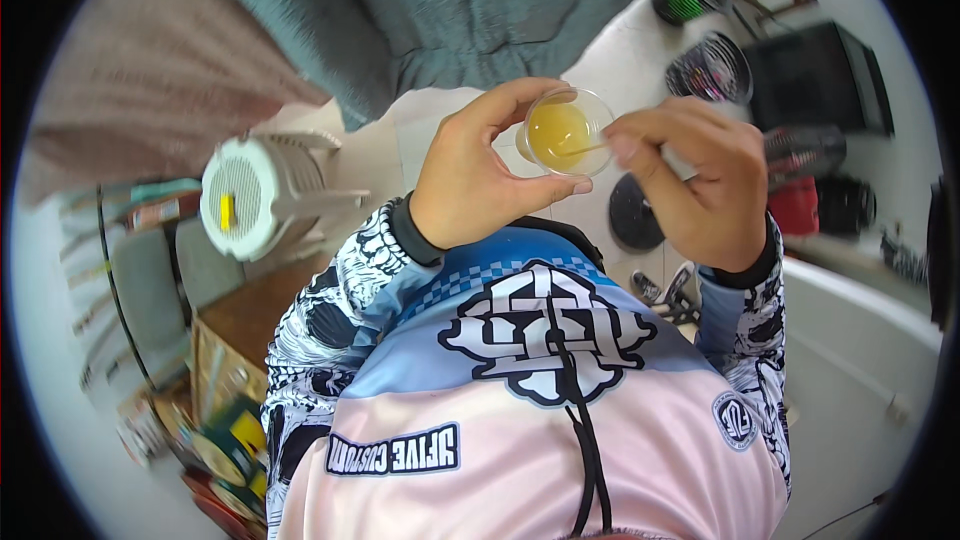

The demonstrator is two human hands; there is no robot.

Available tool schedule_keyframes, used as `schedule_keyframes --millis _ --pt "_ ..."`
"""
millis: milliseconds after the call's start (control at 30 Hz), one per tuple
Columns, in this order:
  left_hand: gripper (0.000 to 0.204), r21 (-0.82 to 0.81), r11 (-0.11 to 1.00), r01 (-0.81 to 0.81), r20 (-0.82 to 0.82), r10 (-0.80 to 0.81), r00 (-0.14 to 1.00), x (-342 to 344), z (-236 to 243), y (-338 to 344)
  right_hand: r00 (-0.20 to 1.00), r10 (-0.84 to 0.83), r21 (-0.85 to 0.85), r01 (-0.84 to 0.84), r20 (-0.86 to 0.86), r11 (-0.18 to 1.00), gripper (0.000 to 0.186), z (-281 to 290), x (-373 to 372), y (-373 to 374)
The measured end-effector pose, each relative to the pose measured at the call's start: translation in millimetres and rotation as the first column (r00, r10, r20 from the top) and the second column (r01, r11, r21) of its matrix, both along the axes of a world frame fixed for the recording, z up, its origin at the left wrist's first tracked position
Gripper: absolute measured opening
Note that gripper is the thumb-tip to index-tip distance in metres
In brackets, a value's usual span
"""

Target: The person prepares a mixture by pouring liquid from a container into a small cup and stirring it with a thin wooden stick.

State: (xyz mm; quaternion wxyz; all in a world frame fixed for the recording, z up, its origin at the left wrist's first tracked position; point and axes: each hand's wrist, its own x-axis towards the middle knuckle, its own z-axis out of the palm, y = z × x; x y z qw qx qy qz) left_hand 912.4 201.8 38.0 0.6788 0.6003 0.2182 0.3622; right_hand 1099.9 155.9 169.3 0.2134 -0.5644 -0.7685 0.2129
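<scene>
My left hand is wrapped round a clear plastic cup, thumb on the near side and fingers on the far side. Inside it is a cloudy yellow liquid. From the right, my right hand pinches a thin light stick between thumb and fingertips. The stick's far end dips into the liquid, and the fingers hide its upper end. Both hands are held up in front of my chest, above the floor.
A teal cloth-covered armchair stands ahead. On the left, a white plastic stool bears a small yellow object. Two wire baskets and a black screen are at the far right. A round black object sits below my right hand.
</scene>
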Motion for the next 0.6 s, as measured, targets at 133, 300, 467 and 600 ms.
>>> schedule_keyframes --millis 133,300,467,600 --pt "0.078 -0.034 0.975 -0.219 -0.08 0.215 0.973 -20 -6 -41 0.991 0.118 0.206 -0.128 0.062 0.97 0.006 -12 -9 8" --pt "0.078 -0.136 0.903 -0.407 -0.198 0.377 0.905 -55 -4 -105 0.929 0.342 0.018 -0.343 -0.144 0.939 0.004 -41 -39 -4" --pt "0.077 -0.175 0.803 -0.569 -0.322 0.5 0.804 -99 6 -175 0.879 0.41 -0.076 -0.439 -0.245 0.895 0.004 -47 -91 -31" --pt "0.077 -0.208 0.698 -0.685 -0.402 0.578 0.71 -140 18 -225 0.707 0.568 -0.162 -0.675 -0.422 0.72 0.005 -57 -145 -60"
